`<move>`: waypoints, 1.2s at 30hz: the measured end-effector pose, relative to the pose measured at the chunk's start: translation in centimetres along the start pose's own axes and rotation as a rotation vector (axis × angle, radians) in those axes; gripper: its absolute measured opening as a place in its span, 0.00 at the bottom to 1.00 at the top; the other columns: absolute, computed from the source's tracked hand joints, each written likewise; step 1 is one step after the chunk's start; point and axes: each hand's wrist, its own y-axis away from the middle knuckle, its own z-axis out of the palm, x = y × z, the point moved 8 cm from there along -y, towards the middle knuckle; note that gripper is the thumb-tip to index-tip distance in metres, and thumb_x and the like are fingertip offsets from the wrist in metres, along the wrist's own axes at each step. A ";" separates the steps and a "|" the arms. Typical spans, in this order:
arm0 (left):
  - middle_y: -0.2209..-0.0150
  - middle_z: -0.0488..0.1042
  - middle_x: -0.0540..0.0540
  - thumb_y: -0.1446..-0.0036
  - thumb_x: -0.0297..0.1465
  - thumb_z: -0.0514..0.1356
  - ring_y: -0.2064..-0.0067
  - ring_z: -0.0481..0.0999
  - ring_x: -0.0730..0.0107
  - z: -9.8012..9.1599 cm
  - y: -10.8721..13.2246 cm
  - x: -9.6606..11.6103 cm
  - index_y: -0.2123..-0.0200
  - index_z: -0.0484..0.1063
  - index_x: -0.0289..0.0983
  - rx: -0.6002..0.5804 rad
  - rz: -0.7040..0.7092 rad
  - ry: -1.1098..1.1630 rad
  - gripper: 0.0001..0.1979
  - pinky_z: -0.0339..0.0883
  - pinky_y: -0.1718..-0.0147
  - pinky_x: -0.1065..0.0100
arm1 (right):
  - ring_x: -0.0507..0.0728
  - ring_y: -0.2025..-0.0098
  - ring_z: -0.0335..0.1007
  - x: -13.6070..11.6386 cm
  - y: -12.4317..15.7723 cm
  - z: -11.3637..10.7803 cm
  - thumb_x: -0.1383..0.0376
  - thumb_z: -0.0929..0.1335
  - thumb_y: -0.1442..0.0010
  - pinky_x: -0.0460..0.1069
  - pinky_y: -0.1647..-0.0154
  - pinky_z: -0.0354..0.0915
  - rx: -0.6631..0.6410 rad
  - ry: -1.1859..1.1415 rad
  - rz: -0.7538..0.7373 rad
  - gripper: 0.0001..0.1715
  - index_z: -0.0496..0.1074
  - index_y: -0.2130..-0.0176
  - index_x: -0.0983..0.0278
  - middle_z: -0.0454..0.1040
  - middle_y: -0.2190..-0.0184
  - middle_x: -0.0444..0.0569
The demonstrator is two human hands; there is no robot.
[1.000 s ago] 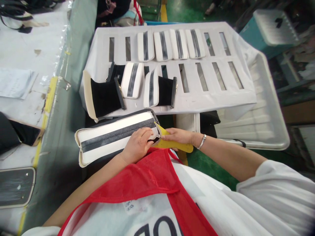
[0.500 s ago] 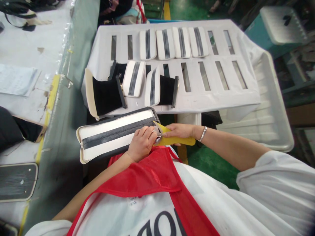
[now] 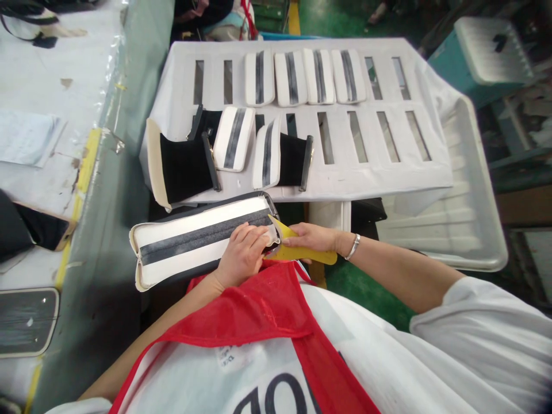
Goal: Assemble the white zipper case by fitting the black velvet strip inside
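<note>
A long white piece with a dark grey stripe [image 3: 190, 239] lies across in front of me on a black-edged support, its left end folded into two lips. My left hand [image 3: 242, 253] presses over its right end, fingers curled on the edge there. In my right hand [image 3: 314, 237] is a flat yellow scraper [image 3: 317, 256], gripped between thumb and fingers. The scraper's pointed tip touches the right end of the striped piece, close to my left fingertips. What lies under my left palm is hidden.
Beyond stands a white slotted rack [image 3: 366, 178] carrying several striped white pieces [image 3: 291, 79] and black-lined flaps [image 3: 185, 167]. To the left runs a worktable [image 3: 34, 190] with papers and a dark panel [image 3: 28, 322]. A pale plastic tray [image 3: 470, 230] is at the right.
My left hand has shifted slightly left along the piece's end. My right hand still holds the scraper against that end. The view has moved a little.
</note>
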 end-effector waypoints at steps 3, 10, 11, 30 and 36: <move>0.46 0.70 0.44 0.54 0.22 0.56 0.46 0.67 0.62 -0.1 -0.2 -0.2 0.52 0.68 0.38 -0.058 -0.022 0.085 0.23 0.52 0.41 0.56 | 0.48 0.81 0.63 -0.2 0.1 -0.3 0.43 0.66 0.45 0.43 0.84 0.59 0.074 0.077 -0.033 0.29 0.66 0.64 0.68 0.69 0.78 0.44; 0.46 0.70 0.49 0.55 0.20 0.54 0.45 0.66 0.63 0.0 -0.7 -0.3 0.57 0.72 0.41 -0.126 -0.059 0.169 0.21 0.52 0.42 0.55 | 0.50 0.72 0.62 0.3 0.6 -0.6 0.44 0.62 0.40 0.44 0.75 0.60 0.328 0.300 -0.216 0.29 0.67 0.65 0.69 0.70 0.71 0.47; 0.46 0.70 0.49 0.55 0.21 0.54 0.45 0.66 0.63 0.0 -0.7 -0.4 0.57 0.72 0.41 -0.139 -0.067 0.180 0.21 0.52 0.42 0.54 | 0.50 0.71 0.62 0.5 0.6 -0.4 0.44 0.62 0.40 0.44 0.74 0.60 0.348 0.297 -0.221 0.30 0.67 0.65 0.69 0.70 0.71 0.48; 0.47 0.70 0.40 0.45 0.27 0.57 0.44 0.67 0.60 -0.4 0.1 -0.7 0.58 0.74 0.37 -0.072 0.004 0.271 0.11 0.45 0.37 0.48 | 0.56 0.61 0.68 1.3 0.1 1.0 0.45 0.64 0.42 0.49 0.60 0.66 0.272 -0.011 -0.162 0.31 0.71 0.57 0.70 0.74 0.60 0.51; 0.47 0.70 0.38 0.44 0.25 0.56 0.39 0.62 0.57 -0.9 0.4 -0.7 0.60 0.73 0.34 -0.001 0.024 0.297 0.09 0.43 0.37 0.44 | 0.55 0.62 0.69 0.9 0.0 1.0 0.44 0.65 0.43 0.48 0.60 0.66 0.245 -0.004 -0.146 0.31 0.71 0.59 0.69 0.75 0.61 0.51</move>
